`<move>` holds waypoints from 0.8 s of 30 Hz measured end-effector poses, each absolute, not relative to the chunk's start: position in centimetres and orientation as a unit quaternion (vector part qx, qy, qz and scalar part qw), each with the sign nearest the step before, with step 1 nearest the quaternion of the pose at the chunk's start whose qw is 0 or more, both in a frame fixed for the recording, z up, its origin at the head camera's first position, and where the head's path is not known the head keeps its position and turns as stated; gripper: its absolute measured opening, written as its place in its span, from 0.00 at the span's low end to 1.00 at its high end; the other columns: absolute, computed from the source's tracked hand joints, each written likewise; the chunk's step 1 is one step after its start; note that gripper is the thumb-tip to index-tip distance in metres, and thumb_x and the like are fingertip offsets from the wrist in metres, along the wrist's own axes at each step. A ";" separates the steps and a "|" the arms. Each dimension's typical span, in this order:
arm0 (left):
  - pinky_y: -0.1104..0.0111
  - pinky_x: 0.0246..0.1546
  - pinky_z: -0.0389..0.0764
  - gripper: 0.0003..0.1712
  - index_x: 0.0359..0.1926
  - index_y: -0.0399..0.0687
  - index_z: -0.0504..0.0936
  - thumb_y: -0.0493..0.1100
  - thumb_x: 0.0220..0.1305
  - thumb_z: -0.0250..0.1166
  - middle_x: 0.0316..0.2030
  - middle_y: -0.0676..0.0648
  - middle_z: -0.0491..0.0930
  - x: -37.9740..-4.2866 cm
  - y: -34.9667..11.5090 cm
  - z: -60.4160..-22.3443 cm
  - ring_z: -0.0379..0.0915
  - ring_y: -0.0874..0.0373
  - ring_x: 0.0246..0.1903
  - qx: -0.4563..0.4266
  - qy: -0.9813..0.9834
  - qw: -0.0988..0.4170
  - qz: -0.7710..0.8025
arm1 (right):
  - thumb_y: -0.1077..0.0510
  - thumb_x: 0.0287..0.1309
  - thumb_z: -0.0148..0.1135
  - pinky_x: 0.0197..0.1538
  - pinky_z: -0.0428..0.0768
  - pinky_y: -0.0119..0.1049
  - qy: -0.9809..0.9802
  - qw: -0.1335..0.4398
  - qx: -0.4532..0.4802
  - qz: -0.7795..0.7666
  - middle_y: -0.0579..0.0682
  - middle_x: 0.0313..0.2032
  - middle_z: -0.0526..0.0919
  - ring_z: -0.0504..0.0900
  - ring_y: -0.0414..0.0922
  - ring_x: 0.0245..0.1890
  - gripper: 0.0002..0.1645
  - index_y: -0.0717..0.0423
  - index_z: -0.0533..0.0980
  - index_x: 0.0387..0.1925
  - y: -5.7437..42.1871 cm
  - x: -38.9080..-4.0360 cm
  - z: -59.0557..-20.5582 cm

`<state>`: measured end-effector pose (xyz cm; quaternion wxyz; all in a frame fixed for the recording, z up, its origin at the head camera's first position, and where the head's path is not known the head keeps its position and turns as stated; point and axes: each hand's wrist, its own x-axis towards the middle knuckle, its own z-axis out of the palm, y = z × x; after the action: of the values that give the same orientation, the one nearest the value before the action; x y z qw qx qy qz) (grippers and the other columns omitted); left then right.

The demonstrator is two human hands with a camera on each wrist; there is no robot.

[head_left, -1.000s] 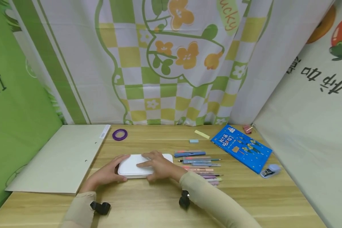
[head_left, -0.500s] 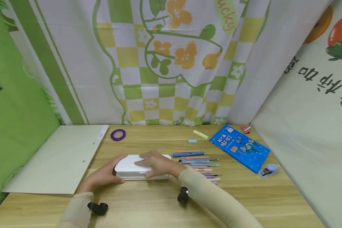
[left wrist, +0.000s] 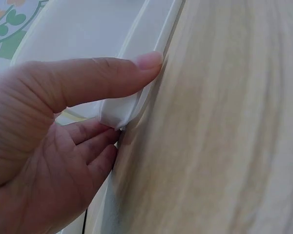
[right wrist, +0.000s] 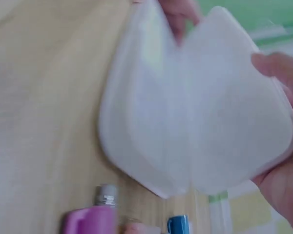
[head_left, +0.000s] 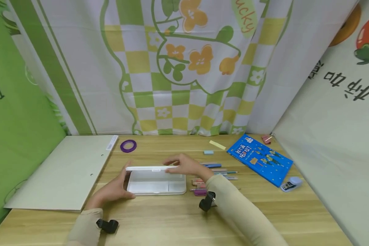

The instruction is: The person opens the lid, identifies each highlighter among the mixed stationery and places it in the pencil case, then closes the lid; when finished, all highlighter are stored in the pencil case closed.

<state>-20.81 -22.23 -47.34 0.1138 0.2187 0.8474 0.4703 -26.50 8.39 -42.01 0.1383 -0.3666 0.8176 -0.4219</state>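
A white pencil case (head_left: 146,187) lies on the table with its lid (head_left: 147,168) raised along the back edge. Its inside is bare, with a divider toward the right. My left hand (head_left: 113,189) grips the left end; in the left wrist view the thumb presses the front edge while the other fingers curl behind the corner. With thumb and fingers my right hand (head_left: 187,166) pinches the lid near its right end. The right wrist view shows the lid (right wrist: 234,107) standing up from the base, the thumb on its inner face.
Several pens and pencils (head_left: 215,173) lie just right of the case, partly behind the right forearm. Farther right are a blue book (head_left: 261,159) and a stapler (head_left: 291,184). A blue eraser (head_left: 208,152), purple tape roll (head_left: 128,146) and large pale board (head_left: 64,171) surround the case.
The lid, closed a second ago, has swung up and back. My right hand has gone from lying on top of it to holding its raised edge. The left hand stays at the left end.
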 end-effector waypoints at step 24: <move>0.47 0.65 0.40 0.76 0.70 0.34 0.23 0.38 0.40 0.77 0.70 0.26 0.34 -20.6 -21.9 -46.9 0.32 0.32 0.69 0.230 0.852 0.117 0.456 | 0.56 0.64 0.57 0.50 0.77 0.41 0.681 0.088 0.002 -0.727 0.51 0.48 0.80 0.78 0.39 0.38 0.17 0.60 0.78 0.51 9.9 -30.0 -44.1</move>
<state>-20.61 -21.92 -46.90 0.1170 0.2301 0.8516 0.4562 -29.96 9.92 -44.11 0.0878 0.0023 0.6807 -0.7273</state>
